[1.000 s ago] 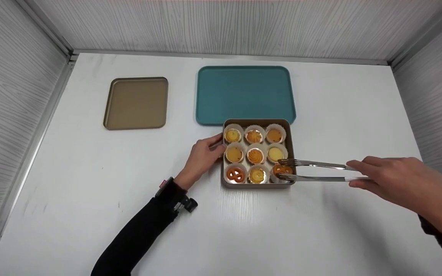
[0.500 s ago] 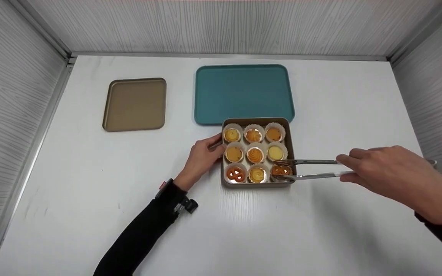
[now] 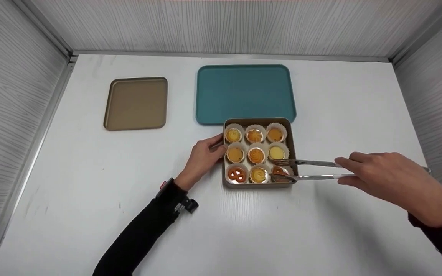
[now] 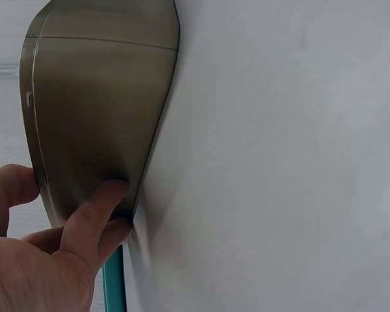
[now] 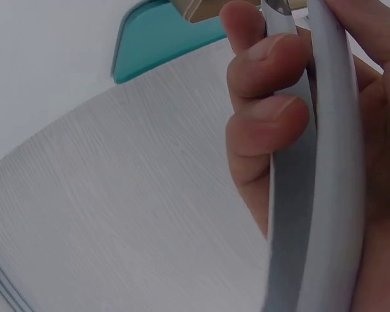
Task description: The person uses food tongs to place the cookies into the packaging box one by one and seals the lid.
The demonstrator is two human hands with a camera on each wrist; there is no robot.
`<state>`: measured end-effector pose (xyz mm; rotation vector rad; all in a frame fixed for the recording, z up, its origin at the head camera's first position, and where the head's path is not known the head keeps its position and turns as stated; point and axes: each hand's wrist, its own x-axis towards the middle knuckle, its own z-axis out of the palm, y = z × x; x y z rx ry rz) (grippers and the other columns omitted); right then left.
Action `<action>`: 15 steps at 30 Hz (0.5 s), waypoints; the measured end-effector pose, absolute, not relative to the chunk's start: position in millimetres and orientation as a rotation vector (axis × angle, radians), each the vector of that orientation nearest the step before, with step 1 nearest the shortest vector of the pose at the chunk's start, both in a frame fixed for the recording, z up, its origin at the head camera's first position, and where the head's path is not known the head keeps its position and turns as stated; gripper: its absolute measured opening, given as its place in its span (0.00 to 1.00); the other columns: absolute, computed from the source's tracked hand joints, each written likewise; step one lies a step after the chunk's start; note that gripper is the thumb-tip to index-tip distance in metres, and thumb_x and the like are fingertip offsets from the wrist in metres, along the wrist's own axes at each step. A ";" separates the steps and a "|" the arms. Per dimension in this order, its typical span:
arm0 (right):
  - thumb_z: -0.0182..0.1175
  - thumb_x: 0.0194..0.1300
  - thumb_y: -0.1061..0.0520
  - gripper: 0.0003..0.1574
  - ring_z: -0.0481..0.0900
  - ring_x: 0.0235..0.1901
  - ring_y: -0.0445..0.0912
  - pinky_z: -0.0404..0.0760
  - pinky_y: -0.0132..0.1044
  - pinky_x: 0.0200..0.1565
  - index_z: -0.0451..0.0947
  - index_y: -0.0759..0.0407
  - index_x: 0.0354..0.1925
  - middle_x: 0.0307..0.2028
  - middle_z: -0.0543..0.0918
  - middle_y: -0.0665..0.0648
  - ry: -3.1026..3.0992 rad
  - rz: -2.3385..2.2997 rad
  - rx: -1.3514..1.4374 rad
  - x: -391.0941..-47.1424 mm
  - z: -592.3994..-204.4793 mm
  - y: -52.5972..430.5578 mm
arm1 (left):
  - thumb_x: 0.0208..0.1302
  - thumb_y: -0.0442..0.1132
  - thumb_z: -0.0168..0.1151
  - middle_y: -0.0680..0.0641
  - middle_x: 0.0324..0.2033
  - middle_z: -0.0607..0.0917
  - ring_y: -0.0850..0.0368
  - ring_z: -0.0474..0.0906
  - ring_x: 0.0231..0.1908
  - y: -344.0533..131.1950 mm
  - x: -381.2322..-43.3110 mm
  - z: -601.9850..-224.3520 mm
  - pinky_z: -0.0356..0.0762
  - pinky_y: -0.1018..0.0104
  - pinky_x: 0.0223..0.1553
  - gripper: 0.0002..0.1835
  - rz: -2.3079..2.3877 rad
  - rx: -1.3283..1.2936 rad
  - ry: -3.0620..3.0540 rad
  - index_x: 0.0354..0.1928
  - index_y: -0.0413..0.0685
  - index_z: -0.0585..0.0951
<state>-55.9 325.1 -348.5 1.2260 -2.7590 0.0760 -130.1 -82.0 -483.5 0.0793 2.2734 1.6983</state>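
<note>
Small round pastries in paper cups fill a square bronze baking tin (image 3: 258, 186) in the head view. At its left wall, my left hand (image 3: 205, 156) holds it, thumb at the rim and fingers against the outer side, as the left wrist view also shows. My right hand (image 3: 393, 180) grips white-handled metal tongs (image 3: 315, 177) from the right. Their fork-like tips reach into the near right corner, on either side of a glossy brown pretzel cookie (image 3: 278, 170), which they partly hide. A matching pretzel cookie (image 3: 237, 174) lies in the near left cup.
A teal tray (image 3: 245, 94) lies just behind the tin, whose back edge overlaps it in the head view. Farther left on the white table (image 3: 71, 184) is a shallow bronze tray (image 3: 136, 103). Wood-grain panels (image 3: 221, 28) enclose the table at the back and sides.
My right hand has moved left with the tongs, their tips drawing nearer each other around the near right pretzel cookie, which shows tilted. My left hand stays on the tin.
</note>
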 end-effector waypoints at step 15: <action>0.73 0.65 0.53 0.28 0.80 0.28 0.46 0.76 0.39 0.30 0.82 0.65 0.59 0.35 0.85 0.59 -2.642 0.462 0.785 -79.8 -408.0 358.4 | 0.76 0.42 0.59 0.42 0.71 0.74 0.54 0.76 0.66 -82.6 -130.2 -482.7 0.77 0.65 0.62 0.30 1.726 0.125 2.214 0.75 0.41 0.69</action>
